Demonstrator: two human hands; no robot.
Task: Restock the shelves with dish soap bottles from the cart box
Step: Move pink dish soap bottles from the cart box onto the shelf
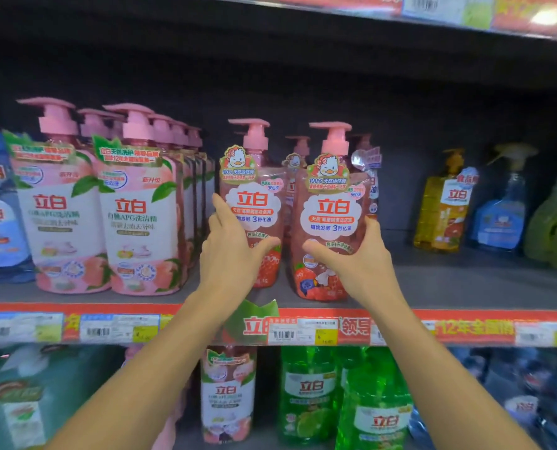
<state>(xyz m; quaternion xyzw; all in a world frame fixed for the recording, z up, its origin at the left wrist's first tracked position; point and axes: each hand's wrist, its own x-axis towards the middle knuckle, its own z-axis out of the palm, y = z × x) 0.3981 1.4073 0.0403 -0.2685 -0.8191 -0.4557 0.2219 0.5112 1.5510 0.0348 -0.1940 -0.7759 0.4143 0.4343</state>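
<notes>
While both hands sit on pink strawberry-label pump bottles at the centre of the frame, the main risk is a topple. The left hand (pixel 234 251) wraps the left strawberry bottle (pixel 254 206), thumb across its front and fingers reaching up its left side; the right hand (pixel 351 254) grips the right strawberry bottle (pixel 332 216) low on its body, thumb across the front and fingers round the right side. Both bottles stand upright on the middle shelf (pixel 465 280), the right one nearer the front edge, the left one set slightly further back. More pink pumps show directly behind them, so each seems to front a short row.

If either bottle is pushed back too hard, it would likely knock the ones behind, and these tall, top-heavy pump bottles could fall like dominoes. The left bottle stands just beside the peach-label bottles (pixel 140 216) at centre left; a sideways nudge could tip that tightly packed row. The right bottle's base lies close to the shelf lip, above the red price strip (pixel 303 329), so a slip of the grip or a pull forward might send it off the edge toward the green bottles (pixel 309 394) on the lower shelf. A loose tag (pixel 366 160) hanging near the right bottle's neck could snag a finger. The cart box is not in view.
</notes>
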